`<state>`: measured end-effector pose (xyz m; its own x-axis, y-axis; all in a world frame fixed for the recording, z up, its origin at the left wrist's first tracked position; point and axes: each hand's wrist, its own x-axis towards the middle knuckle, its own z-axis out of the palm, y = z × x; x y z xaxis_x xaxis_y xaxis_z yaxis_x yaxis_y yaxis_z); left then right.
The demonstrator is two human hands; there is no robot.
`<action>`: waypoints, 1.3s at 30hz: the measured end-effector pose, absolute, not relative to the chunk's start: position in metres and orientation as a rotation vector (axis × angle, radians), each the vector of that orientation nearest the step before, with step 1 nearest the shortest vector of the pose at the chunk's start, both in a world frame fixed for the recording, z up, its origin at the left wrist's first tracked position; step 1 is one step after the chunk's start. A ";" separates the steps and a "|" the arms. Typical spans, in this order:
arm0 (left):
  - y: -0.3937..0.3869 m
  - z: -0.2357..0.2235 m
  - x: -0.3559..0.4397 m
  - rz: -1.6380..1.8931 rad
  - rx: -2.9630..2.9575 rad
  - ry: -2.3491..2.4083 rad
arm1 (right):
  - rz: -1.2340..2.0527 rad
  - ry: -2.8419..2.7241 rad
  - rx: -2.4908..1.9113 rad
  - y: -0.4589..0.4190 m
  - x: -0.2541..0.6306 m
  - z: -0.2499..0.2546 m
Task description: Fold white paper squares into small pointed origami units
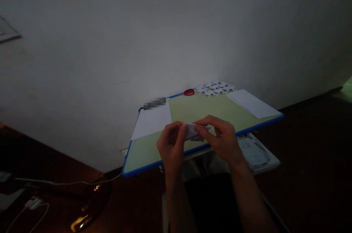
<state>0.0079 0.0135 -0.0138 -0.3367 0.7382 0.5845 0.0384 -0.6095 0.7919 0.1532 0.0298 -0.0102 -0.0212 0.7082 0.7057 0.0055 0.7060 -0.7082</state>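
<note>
A small piece of folded white paper [191, 132] is held up between both hands, over the near edge of the desk. On its left end, my left hand [172, 145] pinches it with thumb and fingers. From the other side my right hand [221, 137] grips the paper's upper edge and right end. Pointed flaps of the paper stick out below and to the right. Its exact shape is partly hidden by my fingers and the dim light.
The green desk [200, 110] has a blue rim and stands against a wall. Folded white paper shapes [216, 88] lie at the back, beside red-handled scissors [189, 92]. White sheets [253, 104] lie at right, another white sheet [151, 121] at left. An open drawer [257, 152] juts out below.
</note>
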 end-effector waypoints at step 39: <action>0.003 -0.005 0.003 1.541 1.632 1.062 | 0.690 -1.492 -0.651 0.028 0.155 -0.004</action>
<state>0.0030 0.0034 -0.0046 -0.0175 0.8831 0.4688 0.1238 -0.4634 0.8775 0.1549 0.0282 -0.0044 -0.0341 0.7542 0.6558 -0.0113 0.6559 -0.7548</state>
